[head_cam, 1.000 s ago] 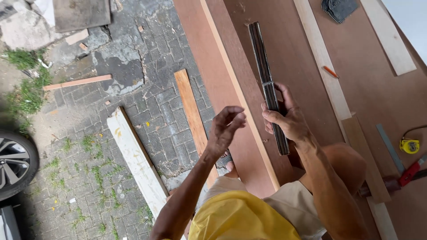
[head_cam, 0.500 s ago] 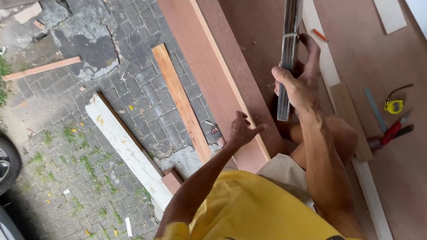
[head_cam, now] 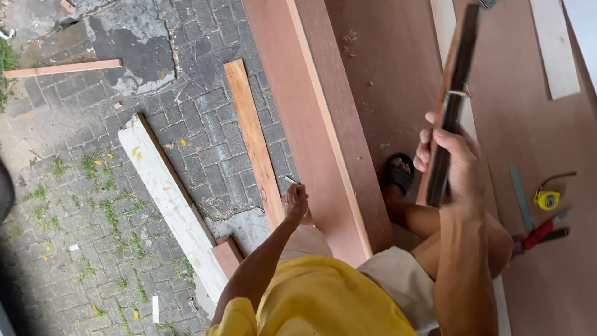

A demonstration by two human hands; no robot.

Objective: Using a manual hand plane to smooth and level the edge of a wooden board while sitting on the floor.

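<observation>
right hand (head_cam: 453,163) wrapped around a dark strip (head_cam: 453,99), held up over the brown panel (head_cam: 385,87). left hand (head_cam: 296,203) low by the red board (head_cam: 311,112) edge, pinching a small pale pencil-like thing (head_cam: 291,180). tape measure (head_cam: 547,199) and red pliers (head_cam: 540,233) lie on the panel at right.

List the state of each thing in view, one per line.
Right hand: fingers closed around the dark strip, holding it raised.
Dark strip: lifted off the board, tilted.
Left hand: down by the reddish beam, holding a small thin object, too small to tell.
Reddish beam: lying flat.
White plank: lying on the paving.
Tape measure: lying on the board.
</observation>
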